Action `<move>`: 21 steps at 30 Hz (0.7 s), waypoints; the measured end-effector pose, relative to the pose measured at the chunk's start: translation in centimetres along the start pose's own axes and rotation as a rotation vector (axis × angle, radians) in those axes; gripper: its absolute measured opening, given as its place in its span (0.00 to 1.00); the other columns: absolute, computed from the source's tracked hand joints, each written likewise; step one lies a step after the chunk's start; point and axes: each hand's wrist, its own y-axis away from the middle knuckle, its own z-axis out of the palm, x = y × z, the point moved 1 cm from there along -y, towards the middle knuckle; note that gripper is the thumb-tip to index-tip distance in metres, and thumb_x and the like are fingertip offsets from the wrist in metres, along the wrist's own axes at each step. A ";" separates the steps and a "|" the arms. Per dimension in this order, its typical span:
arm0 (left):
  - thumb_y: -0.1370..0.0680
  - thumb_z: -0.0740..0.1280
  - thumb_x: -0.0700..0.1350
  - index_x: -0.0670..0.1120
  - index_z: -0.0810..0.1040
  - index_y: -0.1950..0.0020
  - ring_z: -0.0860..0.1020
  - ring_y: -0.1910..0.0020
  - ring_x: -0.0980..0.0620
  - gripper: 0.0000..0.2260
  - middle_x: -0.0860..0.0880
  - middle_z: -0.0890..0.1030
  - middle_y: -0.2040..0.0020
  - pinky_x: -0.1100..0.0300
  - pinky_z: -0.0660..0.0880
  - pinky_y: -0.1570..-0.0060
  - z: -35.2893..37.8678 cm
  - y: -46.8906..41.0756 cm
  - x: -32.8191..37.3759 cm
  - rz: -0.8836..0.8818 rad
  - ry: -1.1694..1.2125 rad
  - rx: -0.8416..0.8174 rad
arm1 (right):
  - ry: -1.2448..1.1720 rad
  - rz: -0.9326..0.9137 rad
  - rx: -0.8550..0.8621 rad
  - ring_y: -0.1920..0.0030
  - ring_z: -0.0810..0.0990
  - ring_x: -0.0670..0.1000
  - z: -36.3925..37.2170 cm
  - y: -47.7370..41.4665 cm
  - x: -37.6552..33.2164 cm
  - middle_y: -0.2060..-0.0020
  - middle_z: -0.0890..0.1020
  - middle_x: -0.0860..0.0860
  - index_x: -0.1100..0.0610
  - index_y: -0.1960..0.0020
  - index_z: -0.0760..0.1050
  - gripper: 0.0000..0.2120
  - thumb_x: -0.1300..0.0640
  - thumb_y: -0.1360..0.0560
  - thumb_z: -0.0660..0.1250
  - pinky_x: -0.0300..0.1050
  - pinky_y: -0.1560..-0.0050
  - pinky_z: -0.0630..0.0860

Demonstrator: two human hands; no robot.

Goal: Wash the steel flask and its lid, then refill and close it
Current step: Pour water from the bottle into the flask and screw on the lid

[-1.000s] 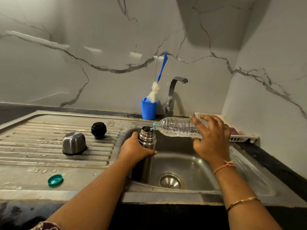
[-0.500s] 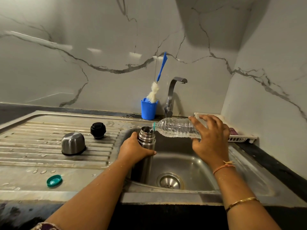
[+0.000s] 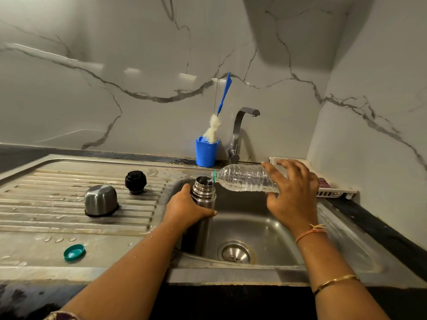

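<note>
The steel flask [image 3: 203, 190] stands upright in the sink basin [image 3: 258, 229], its mouth uncovered. My left hand [image 3: 184, 210] is wrapped around its upper body. My right hand [image 3: 292, 192] holds a clear plastic water bottle [image 3: 245, 177] tipped nearly level, its neck over the flask's mouth, and water runs into the flask. On the ribbed drainboard [image 3: 46, 204] to the left, the steel cup lid [image 3: 100, 200] rests upside down and the black stopper [image 3: 135, 182] stands behind it. The bottle's green cap [image 3: 74, 252] lies near the front edge.
A blue cup [image 3: 206, 153] with a bottle brush [image 3: 213, 130] stands by the wall, left of the tap [image 3: 240, 132]. A white rack [image 3: 332, 190] sits at the back right corner. Marble walls close off the back and right side. Water drops lie on the drainboard.
Almost nothing has moved. Both hands keep their hold, and the bottle stays tipped over the flask's mouth.
</note>
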 end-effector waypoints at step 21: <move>0.40 0.80 0.54 0.51 0.71 0.42 0.77 0.47 0.53 0.31 0.53 0.79 0.46 0.56 0.76 0.46 0.1 -0.1 -0.1 0.011 0.014 0.000 | 0.029 0.012 -0.019 0.36 0.66 0.60 0.0 -0.1 -0.2 0.41 0.75 0.58 0.50 0.36 0.75 0.35 0.65 0.42 0.74 0.67 0.42 0.67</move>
